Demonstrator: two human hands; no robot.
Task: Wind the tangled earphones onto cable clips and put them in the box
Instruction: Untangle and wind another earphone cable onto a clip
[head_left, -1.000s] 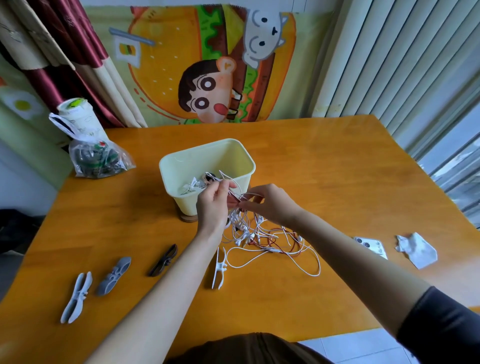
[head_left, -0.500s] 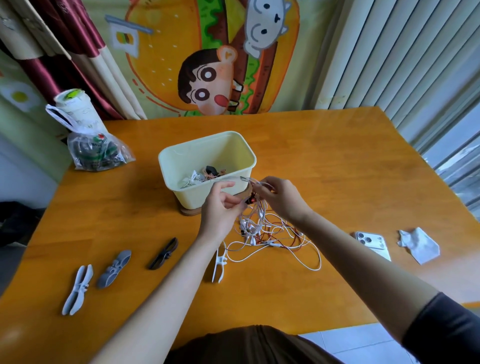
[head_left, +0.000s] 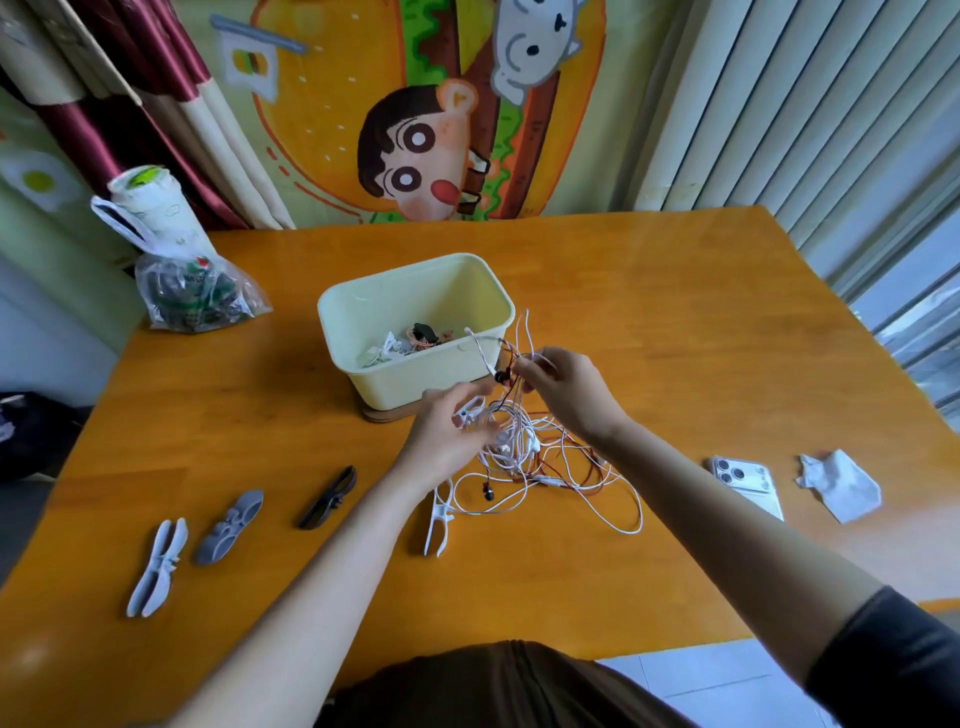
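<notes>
A tangle of white and red earphone cables (head_left: 550, 467) lies on the orange table just in front of the pale yellow box (head_left: 488, 291). My right hand (head_left: 569, 395) pinches several strands and lifts them beside the box's near right corner. Lower down, my blurred left hand (head_left: 447, 434) has its fingers curled round a white piece of the tangle. Wound earphones (head_left: 410, 343) lie inside the box. A white cable clip (head_left: 436, 522) sits under my left wrist. To the left lie a black clip (head_left: 330, 498), a grey clip (head_left: 231, 526) and a pale one (head_left: 157, 567).
A phone (head_left: 748, 486) and a crumpled tissue (head_left: 839, 491) lie at the right by my right forearm. A plastic bag (head_left: 195, 293) with a paper cup (head_left: 150, 205) stands at the back left. The box rests on a wooden coaster (head_left: 384, 414). Curtains hang behind the table.
My right hand has lifted the strands higher and to the right of the box. My left hand has dropped lower toward the tangle. The camera has tilted down slightly.
</notes>
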